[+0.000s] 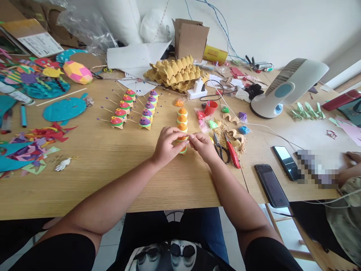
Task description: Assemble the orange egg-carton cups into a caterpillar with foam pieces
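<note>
An orange egg-carton caterpillar (182, 119) with pale green and yellow bands stands in a line pointing away from me. My left hand (169, 145) reaches over its near end, fingers stretched out and thumb apart from the index finger; whether it touches the caterpillar I cannot tell. Just right of it, my right hand (202, 146) has thumb and fingertips pinched together, close to the left fingertips. What the pinch holds, if anything, is too small to make out. To the left stand a purple caterpillar (147, 109) and a red caterpillar (121, 113), both with pins sticking out.
Scissors (221, 148) and a red utility knife (232, 152) lie right of my hands, near a red cup (211, 108) and bagged clay. Stacked egg cartons (176, 73) sit behind. A white fan (284, 90), phones (271, 185) and another person's hand (349, 169) are at right.
</note>
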Tool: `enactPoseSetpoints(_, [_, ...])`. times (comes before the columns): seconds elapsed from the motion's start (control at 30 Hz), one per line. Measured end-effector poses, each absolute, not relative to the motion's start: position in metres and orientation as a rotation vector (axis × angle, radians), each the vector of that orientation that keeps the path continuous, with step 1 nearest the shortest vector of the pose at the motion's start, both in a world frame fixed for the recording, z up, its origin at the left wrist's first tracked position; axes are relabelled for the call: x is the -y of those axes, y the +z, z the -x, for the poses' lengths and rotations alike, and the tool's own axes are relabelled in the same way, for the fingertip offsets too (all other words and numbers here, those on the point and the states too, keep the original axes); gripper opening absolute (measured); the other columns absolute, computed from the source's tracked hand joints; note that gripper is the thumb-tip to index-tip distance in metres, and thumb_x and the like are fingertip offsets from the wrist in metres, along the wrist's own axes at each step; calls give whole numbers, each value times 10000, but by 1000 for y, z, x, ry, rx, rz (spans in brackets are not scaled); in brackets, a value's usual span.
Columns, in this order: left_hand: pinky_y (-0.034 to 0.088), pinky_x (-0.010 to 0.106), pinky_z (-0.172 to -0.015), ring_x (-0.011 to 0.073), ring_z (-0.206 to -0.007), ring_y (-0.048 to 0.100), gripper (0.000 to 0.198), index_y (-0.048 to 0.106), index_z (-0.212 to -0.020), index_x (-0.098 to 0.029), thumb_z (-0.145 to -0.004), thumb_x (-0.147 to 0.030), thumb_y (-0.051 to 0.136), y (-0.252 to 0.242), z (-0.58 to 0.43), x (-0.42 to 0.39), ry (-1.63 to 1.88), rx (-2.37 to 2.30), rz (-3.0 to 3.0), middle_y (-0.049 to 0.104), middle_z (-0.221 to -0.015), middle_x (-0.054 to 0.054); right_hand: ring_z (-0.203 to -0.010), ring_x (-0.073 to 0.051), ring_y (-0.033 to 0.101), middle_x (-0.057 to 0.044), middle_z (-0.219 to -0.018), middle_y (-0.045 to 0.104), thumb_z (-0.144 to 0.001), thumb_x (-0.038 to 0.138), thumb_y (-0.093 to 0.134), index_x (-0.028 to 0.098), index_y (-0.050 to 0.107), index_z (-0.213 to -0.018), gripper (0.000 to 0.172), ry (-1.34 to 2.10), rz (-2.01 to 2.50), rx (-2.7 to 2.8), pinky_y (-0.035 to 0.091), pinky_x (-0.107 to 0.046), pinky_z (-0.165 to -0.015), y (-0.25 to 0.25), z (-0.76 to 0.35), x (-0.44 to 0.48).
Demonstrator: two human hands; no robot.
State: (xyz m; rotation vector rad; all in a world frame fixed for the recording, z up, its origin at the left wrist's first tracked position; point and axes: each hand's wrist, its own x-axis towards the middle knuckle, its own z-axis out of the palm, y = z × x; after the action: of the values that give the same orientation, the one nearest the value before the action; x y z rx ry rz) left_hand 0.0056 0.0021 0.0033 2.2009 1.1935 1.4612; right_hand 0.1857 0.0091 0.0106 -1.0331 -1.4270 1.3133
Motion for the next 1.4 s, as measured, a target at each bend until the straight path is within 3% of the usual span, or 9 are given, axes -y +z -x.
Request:
enactPoseSetpoints(0.13, [513,417,-943,206,-958,650,137,753,-922,-251,-950,-366,684,3,-5,-3,1499,-1191,-2207,715,-936,38,-556,-101,385,18,-588,510,-830,720,671,191,691,-688,547,1249,1036,1518,289,-267,-539,10,-186,-9])
enactPoseSetpoints(0.27, [518,430,-935,209,-941,648,158,752,-898,-257,-954,-383,676,4,-5,-3,1504,-1238,-2189,719,-910,35,-544,-96,365,13,-589,501,-835,758,625,194,612,-628,600,1368,1024,1464,259,-262,-513,12,-186,-9])
enactPoseSetpoints(0.5, [522,427,-935,209,-943,650,109,768,-948,-271,-945,-350,693,4,-4,-3,1530,-1229,-2194,724,-920,29,-518,-75,335,51,-601,502,-714,622,821,207,675,-817,452,1556,958,1252,206,-235,-482,13,-186,-8])
enactPoseSetpoints(0.63, [520,426,-957,212,-982,653,117,759,-1013,-266,-942,-339,701,4,-4,-3,1528,-1206,-2163,734,-967,32,-501,-67,311,60,-583,490,-720,593,823,207,670,-818,427,1570,954,1193,204,-231,-477,13,-186,-9])
enactPoseSetpoints(1.07, [524,414,-944,203,-953,659,122,707,-884,-246,-943,-351,701,6,-5,-2,1583,-1197,-2140,722,-906,21,-517,-69,329,61,-580,483,-740,550,810,202,660,-784,382,1551,949,1256,208,-235,-485,14,-184,-8])
enactPoseSetpoints(1.4, [522,406,-922,199,-964,651,85,744,-954,-244,-967,-287,672,4,-5,-4,1629,-1098,-2227,716,-924,26,-519,-66,336,64,-585,487,-746,547,798,186,637,-801,400,1568,970,1265,211,-234,-487,11,-185,-9])
